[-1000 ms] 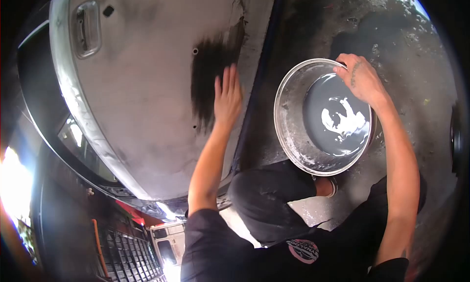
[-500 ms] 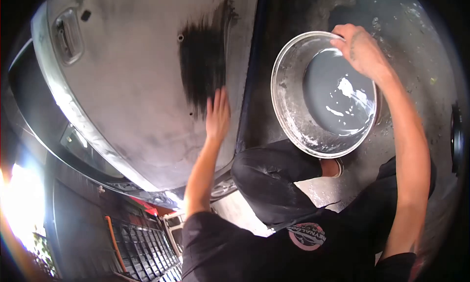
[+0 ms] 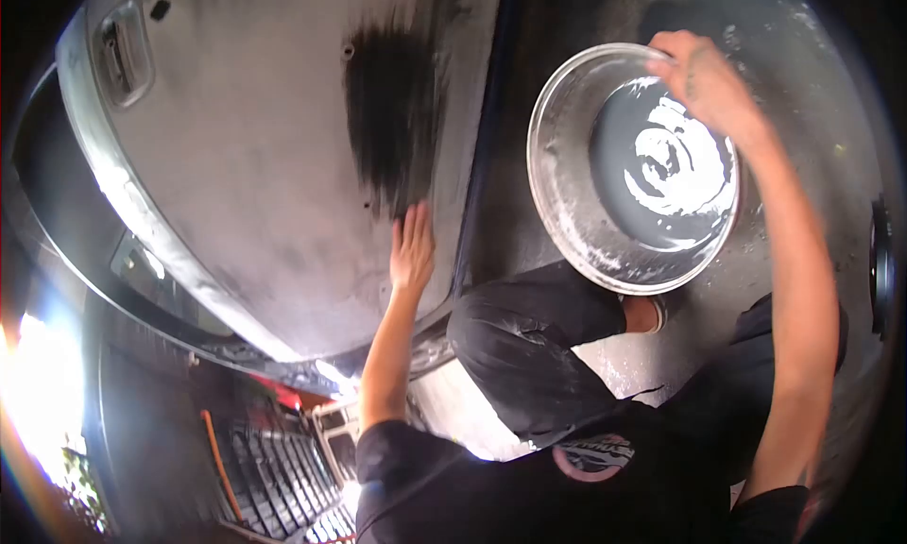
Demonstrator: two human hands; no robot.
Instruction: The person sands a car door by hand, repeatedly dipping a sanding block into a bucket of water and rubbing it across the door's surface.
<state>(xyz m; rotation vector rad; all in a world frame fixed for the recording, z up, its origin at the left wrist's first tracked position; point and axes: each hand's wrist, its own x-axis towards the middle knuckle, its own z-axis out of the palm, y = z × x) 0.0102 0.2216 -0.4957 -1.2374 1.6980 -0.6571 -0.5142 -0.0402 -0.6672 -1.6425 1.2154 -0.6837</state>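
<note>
My left hand (image 3: 413, 248) lies flat against a dull grey car door (image 3: 255, 166), fingers stretched and close together. Its fingertips touch the panel just below a dark, streaky wet-looking patch (image 3: 392, 110). Whether anything lies under the palm is hidden. At the right, my right hand (image 3: 699, 79) grips the far rim of a round metal bucket (image 3: 567, 195), fingers curled over the edge. Grey liquid (image 3: 619, 147) in the bucket carries bright, swirling reflections. The bucket is tilted toward me, its near rim close to my bent knee.
A door handle (image 3: 123, 53) is set into the panel at upper left. The door's dark lower edge (image 3: 480, 157) runs beside the stained grey floor (image 3: 812, 100). Behind at lower left stands a black grille-like rack (image 3: 279, 473). A black round object (image 3: 881, 265) lies at far right.
My left hand has slid down the panel, away from the dark patch. The bucket has shifted slightly up with my right hand, and the reflections on its liquid have become broad swirls.
</note>
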